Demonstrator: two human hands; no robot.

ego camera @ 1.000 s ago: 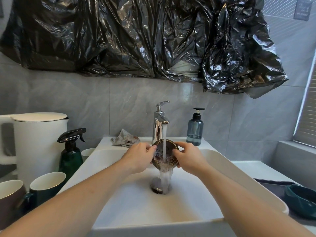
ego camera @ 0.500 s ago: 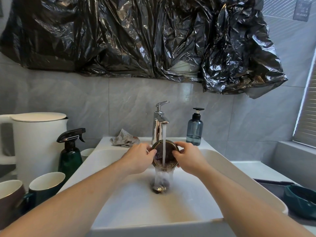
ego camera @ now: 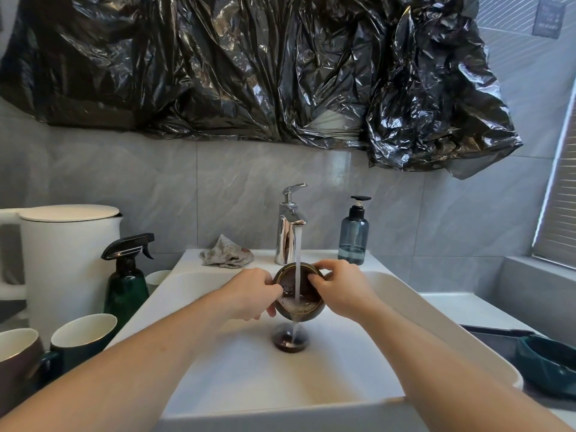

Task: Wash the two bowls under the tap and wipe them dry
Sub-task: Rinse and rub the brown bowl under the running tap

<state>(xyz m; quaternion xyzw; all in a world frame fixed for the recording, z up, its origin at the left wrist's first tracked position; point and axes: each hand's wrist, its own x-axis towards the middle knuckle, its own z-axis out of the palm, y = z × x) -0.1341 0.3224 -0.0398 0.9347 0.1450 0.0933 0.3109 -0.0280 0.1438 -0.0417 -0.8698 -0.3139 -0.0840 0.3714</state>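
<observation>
- The brown bowl (ego camera: 297, 291) sat tilted under the tap (ego camera: 290, 226), over the white sink (ego camera: 405, 304), with the stream running into it and spilling off its lower lip toward the drain (ego camera: 290, 341).
- The left hand (ego camera: 249, 294) gripped the bowl's left rim, fingers curled around the edge; its fingertips were partly lost behind the bowl wall.
- The right hand (ego camera: 341, 289) pinched the upper right rim, thumb and fingers closed on it.
- The bowl's underside was hidden by both hands and by foam pooled at its bottom.
- The second, dark teal bowl (ego camera: 545, 366) lay well apart on the bench at the right, cut off by the frame edge.
- A crumpled cloth (ego camera: 226, 255) rested on the sink ledge just left of the tap.
- A blue pump bottle (ego camera: 353, 241) stood right of the tap; no label could be read.
- A green spray bottle (ego camera: 126, 285), a white kettle (ego camera: 62, 254) and two mugs (ego camera: 81, 338) crowded the left, the nearer mug cut off.
- Black plastic sheeting (ego camera: 249, 67) covered the wall above.
- A small dark sign (ego camera: 548, 18) top right carried writing too blurred to read.
</observation>
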